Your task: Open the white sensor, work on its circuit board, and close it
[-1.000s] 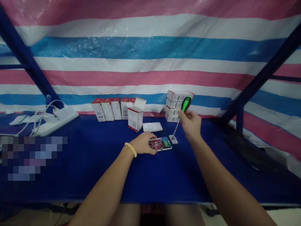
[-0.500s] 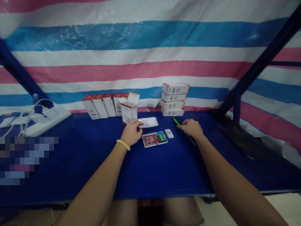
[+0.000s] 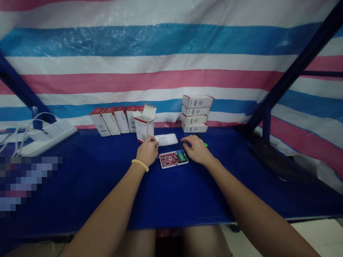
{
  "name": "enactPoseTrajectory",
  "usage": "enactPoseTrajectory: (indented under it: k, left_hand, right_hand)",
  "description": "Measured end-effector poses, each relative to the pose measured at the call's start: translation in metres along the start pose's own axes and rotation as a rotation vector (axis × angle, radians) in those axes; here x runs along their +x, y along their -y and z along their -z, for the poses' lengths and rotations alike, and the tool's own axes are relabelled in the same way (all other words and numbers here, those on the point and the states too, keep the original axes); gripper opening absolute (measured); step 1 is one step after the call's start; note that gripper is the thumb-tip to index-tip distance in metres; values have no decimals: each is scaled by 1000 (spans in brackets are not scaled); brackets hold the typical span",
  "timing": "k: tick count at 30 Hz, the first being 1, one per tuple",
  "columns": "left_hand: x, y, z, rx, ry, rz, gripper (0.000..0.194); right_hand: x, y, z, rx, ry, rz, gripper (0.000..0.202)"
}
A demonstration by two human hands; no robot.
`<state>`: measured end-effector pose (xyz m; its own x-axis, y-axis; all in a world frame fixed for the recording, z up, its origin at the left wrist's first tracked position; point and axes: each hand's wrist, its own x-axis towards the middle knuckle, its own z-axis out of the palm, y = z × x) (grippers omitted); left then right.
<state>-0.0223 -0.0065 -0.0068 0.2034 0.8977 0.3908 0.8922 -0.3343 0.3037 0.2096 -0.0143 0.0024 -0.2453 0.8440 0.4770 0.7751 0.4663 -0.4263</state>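
Observation:
My left hand [image 3: 147, 151], with a yellow coiled band at its wrist, has its fingers drawn together at the left end of a white plastic cover [image 3: 168, 139]. Whether they grip that cover or something smaller is hidden. In front of the cover lies a white casing with a red circuit board [image 3: 167, 159] and a green part at its right end. My right hand [image 3: 197, 150] hovers just right of this casing, thumb and forefinger apart, holding nothing visible. Beyond its knuckles shows a bit of the screwdriver's green handle [image 3: 205, 145]; the rest is covered by the hand.
An open white box [image 3: 144, 129] stands behind my left hand, beside a row of red-and-white boxes [image 3: 107, 123]. More boxes [image 3: 195, 123] are stacked behind my right hand. A power strip [image 3: 50, 139] with cables lies left; a dark flat object [image 3: 270, 162] lies right.
My right hand has let go of the screwdriver and moved left, over where the small white part lay, now hidden. My left fingers have closed together by the cover. The view has shifted slightly.

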Motion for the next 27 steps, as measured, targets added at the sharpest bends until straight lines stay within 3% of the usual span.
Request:
enactPoseTrajectory:
  k: [4,10,15,19,23,25,27]
  left_hand:
    - [3,-2,2,-55,-50,-10,21]
    - [4,-13,20,-415,-96,-3,21]
    - [4,-22,27,-968,121,194,22]
    - [6,-21,24,-1224,233,257,24]
    - [8,-10,28,-1115,240,250,39]
    - [7,-3,33,-954,207,181,49]
    - [4,3,38,-756,246,63,62]
  right_hand:
    - [-2,5,1,36,-59,35,32]
    - [-4,6,6,30,-130,249,70]
    - [-4,9,9,-16,-125,293,67]
    - [-6,14,12,130,-20,302,71]
    - [-8,18,10,262,13,244,75]
    - [-8,20,8,289,35,221,75]
    - [-8,21,6,294,88,209,75]
